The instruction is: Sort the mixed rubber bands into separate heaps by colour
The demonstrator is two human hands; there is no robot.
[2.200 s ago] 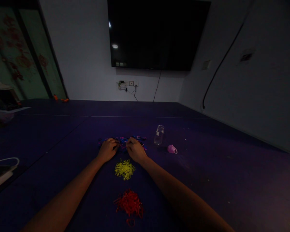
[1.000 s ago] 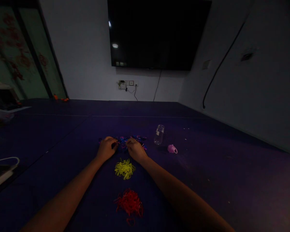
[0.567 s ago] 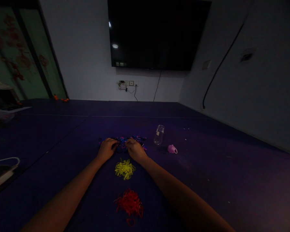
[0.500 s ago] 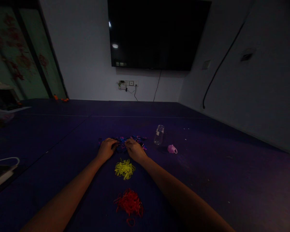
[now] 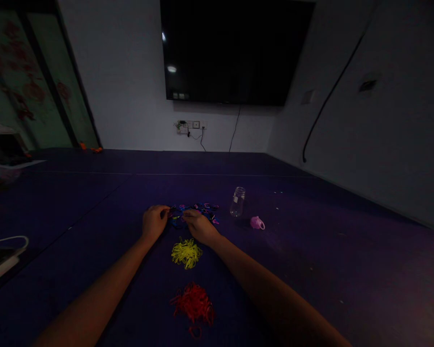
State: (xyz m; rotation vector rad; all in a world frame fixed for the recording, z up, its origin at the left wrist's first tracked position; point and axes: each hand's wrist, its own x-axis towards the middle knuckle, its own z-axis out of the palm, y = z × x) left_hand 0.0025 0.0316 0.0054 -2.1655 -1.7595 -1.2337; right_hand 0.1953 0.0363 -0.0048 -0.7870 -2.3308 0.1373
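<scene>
Mixed elastic bands [image 5: 176, 222], blue, black and pink, are spread in a loose pile. The fingers of the left hand [image 5: 155, 224] are curled at its left edge, those of the right hand [image 5: 199, 226] drawn together over its middle; whether a band is held by either grip cannot be told. Tangled bands could be dragged along, the yellow bands [image 5: 186, 253] scattered if brushed, the uncapped jar [image 5: 237, 204] toppled by a sideways knock

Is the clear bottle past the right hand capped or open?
Open: the bottle stands upright with nothing over its rim, and a looped pink piece lies apart from it, on the table's surface.
</scene>
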